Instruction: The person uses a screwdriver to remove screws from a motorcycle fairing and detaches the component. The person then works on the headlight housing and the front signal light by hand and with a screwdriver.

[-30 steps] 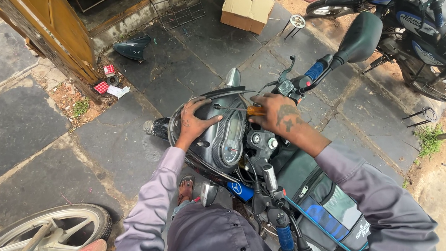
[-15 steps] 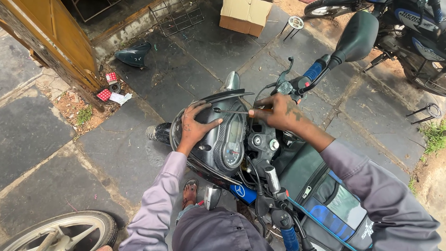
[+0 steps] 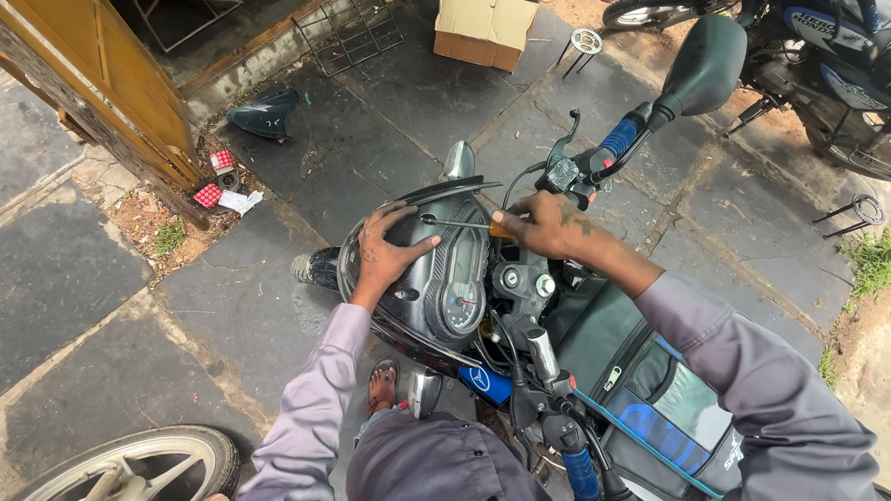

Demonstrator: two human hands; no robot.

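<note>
I look down on the front of a black motorcycle. My left hand [image 3: 386, 253] rests flat on the black headlight cowl [image 3: 407, 292], fingers spread. My right hand [image 3: 543, 228] grips a screwdriver [image 3: 459, 222] with an orange handle. Its thin metal shaft points left toward the top of the cowl, near my left fingers. The round instrument dial [image 3: 461, 305] sits just below both hands. The right handlebar with a blue grip [image 3: 618, 138] and a black mirror [image 3: 703, 66] extends up and right.
A second motorcycle [image 3: 817, 34] stands at the top right. A cardboard box [image 3: 484, 23] and a wire rack [image 3: 351, 26] lie ahead. A yellow door [image 3: 108, 85] is at the upper left. A loose wheel [image 3: 115, 485] lies at the bottom left. The ground is dark stone slabs.
My view has shifted a little. Both hands stay on the cowl, and the screwdriver's shaft now shows clearly, pointing left.
</note>
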